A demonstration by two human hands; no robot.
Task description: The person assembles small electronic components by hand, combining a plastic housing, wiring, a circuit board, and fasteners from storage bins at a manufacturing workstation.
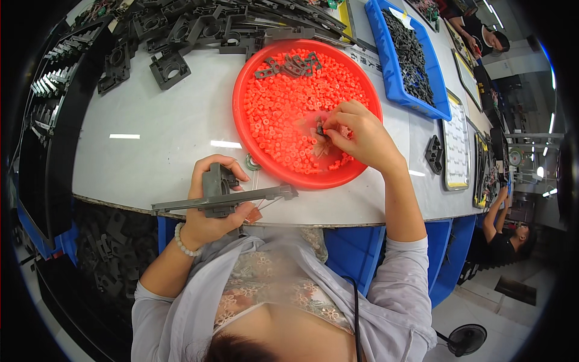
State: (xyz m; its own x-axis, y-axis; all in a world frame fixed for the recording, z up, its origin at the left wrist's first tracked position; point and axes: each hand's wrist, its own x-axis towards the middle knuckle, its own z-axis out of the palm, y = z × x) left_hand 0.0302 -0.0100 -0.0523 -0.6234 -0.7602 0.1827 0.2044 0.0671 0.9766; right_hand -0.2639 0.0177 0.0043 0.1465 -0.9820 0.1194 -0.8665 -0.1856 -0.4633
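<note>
My left hand (pixel 202 226) is wrapped round a dark grey plastic part (pixel 216 181) with a long thin bar, held tilted over the table's front edge. Small orange-red plastic rings (pixel 274 114) fill much of a round red tray (pixel 239 99) in front of me. Over the tray's right side, the fingers of my right hand (pixel 368 136) pinch a small dark piece (pixel 321 128), partly hidden by the fingertips. Several dark grey clip-like parts (pixel 294 65) lie on the rings at the tray's far side. A small round object (pixel 252 161) rests by the tray's near left rim.
Dark plastic parts (pixel 187 27) are heaped at the back left, beside a black rack (pixel 54 133). A blue bin (pixel 393 90) of small dark pieces stands at the back right, near a loose dark part (pixel 433 154). Other people (pixel 512 241) work farther right.
</note>
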